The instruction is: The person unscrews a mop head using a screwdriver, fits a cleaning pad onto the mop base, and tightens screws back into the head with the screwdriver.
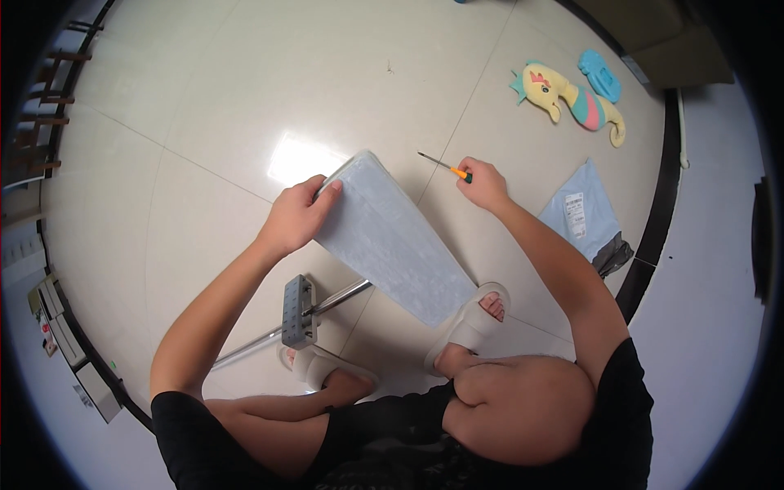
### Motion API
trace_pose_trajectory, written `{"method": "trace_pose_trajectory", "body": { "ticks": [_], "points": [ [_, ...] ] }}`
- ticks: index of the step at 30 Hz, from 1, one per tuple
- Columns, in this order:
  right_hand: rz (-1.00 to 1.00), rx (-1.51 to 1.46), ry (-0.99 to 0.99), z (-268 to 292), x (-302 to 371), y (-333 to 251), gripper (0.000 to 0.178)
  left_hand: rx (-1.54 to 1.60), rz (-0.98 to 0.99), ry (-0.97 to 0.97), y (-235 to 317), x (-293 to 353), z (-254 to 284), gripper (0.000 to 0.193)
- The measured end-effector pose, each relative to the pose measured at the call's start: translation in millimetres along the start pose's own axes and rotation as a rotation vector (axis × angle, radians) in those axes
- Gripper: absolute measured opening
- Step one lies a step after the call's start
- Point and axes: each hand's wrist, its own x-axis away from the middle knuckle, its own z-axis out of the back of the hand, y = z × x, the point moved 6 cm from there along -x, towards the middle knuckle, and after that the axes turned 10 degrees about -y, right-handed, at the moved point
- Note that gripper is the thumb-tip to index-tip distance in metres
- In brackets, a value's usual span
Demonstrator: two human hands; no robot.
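Observation:
My left hand [304, 214] grips the far left edge of a long, flat, grey-blue panel [392, 245] with a pale rim, thumb on its upper face. The panel slants across in front of me, its near end close to my right foot. In my right hand [483, 186] is a screwdriver [445, 166] with an orange and black handle; its thin shaft points left toward the panel, apart from it. Near my left foot is a grey block-shaped bracket [300, 312] with holes, joined to a shiny metal pole [341, 296]. What lies under the panel is hidden.
On the tiled floor at right lie a light-blue mailing bag [559, 206] and dark crumpled plastic [614, 255]. Farther back are a yellow seahorse plush [581, 106] and a blue plastic toy [600, 75]. A brown box [682, 61] stands back right. My sandalled feet flank the work.

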Motion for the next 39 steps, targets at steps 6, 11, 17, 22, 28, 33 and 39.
{"method": "trace_pose_trajectory", "body": {
  "ticks": [6, 11, 17, 22, 28, 33, 39],
  "points": [
    [0.061, 0.056, -0.012, -5.1, 5.3, 1.2, 0.016, 0.006, -0.045, 0.064, -15.1, -10.9, -2.9, 0.045],
    [0.065, 0.132, 0.016, -7.3, 3.1, -0.7, 0.014, 0.009, -0.145, 0.051, -2.4, -8.6, -2.0, 0.041],
    [0.265, -0.405, 0.06, 15.8, 19.2, -68.1, 0.016, 0.173, -0.173, -0.039, -0.8, 0.1, 2.1, 0.034],
    [0.347, -0.949, -0.27, 29.5, 75.9, -182.2, 0.013, 0.248, -0.337, -0.046, 5.2, 5.7, -3.1, 0.02],
    [0.256, -1.17, -0.507, 9.2, 92.9, -206.6, 0.017, 0.137, -0.532, 0.184, 16.9, 20.6, -4.1, 0.02],
    [0.254, -1.146, -0.519, 10.7, 97.4, -206.6, 0.02, 0.148, -0.497, 0.215, 16.1, 26.7, -6.3, 0.018],
    [0.235, -1.11, -0.539, 13.4, 98.9, -205.3, 0.021, 0.109, -0.443, 0.218, 26.1, 35.6, -6.1, 0.014]
  ]
}}
